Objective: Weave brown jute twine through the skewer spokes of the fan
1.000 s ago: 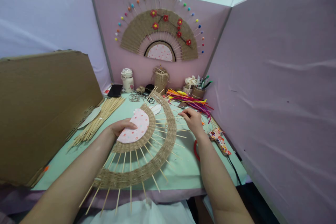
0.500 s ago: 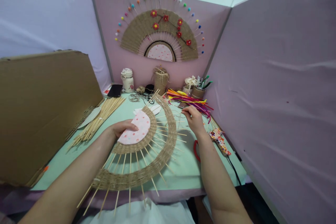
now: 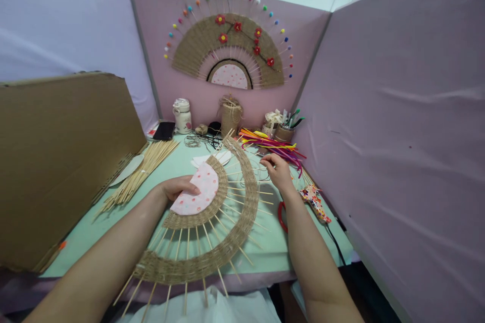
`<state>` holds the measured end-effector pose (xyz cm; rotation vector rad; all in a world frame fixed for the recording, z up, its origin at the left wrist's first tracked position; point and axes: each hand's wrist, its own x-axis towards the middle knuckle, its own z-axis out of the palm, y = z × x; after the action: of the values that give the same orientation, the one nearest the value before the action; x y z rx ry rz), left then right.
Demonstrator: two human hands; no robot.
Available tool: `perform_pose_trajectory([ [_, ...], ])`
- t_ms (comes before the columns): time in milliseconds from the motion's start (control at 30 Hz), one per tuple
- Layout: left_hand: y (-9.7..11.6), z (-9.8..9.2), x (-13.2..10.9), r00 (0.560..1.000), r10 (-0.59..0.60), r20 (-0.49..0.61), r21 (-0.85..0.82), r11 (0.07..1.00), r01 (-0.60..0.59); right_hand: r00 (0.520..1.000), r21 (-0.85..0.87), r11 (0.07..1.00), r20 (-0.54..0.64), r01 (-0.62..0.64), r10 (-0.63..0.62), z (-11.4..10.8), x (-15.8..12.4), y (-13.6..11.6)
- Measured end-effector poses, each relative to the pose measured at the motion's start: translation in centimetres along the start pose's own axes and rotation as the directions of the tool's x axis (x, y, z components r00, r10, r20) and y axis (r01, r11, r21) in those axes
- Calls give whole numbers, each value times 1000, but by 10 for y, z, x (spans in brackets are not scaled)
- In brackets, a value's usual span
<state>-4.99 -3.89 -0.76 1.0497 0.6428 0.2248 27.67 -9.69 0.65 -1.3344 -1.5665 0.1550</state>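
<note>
Half-round fan of tan woven cord and pale sticks (image 3: pixel 199 219), tilted above a mint-green table (image 3: pixel 273 252), its pink-dotted white centre (image 3: pixel 207 181) gripped by the left hand (image 3: pixel 182 186). Right hand (image 3: pixel 278 170): fingertips pinched together near the stick ends, contents unclear. The right forearm partly hides a red loop (image 3: pixel 281 218); bright strips (image 3: pixel 273 145) lie behind.

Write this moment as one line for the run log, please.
left grip: holds fan at dotted centre | right grip: near stick tips, hold unclear | glue gun: on table, right side
</note>
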Motion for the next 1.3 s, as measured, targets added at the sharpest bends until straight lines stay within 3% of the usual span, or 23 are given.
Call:
perform_pose_trajectory([
  [200, 1, 4, 1, 1000, -21, -3, 42, 999, 21, 981, 131, 977, 120, -168, 153, 16, -2, 3],
  [433, 2, 6, 0, 1000, -20, 0, 38, 999, 20, 978, 138, 971, 111, -193, 179, 20, -4, 1],
  [567, 1, 5, 4, 997, 37, -71, -30, 999, -40, 977, 132, 971, 114, -197, 183, 23, -4, 1],
  [667, 2, 9, 8, 976, 94, -196, -105, 988, -116, 977, 116, 975, 125, -187, 173, 24, -5, -1],
  [767, 2, 15, 12, 962, 62, -267, -117, 988, -96, 977, 104, 978, 133, -182, 168, 23, -6, -4],
  [1300, -3, 12, 17, 982, -18, -190, -93, 996, 0, 989, -60, 995, 133, 75, -66, 14, 0, 14],
])
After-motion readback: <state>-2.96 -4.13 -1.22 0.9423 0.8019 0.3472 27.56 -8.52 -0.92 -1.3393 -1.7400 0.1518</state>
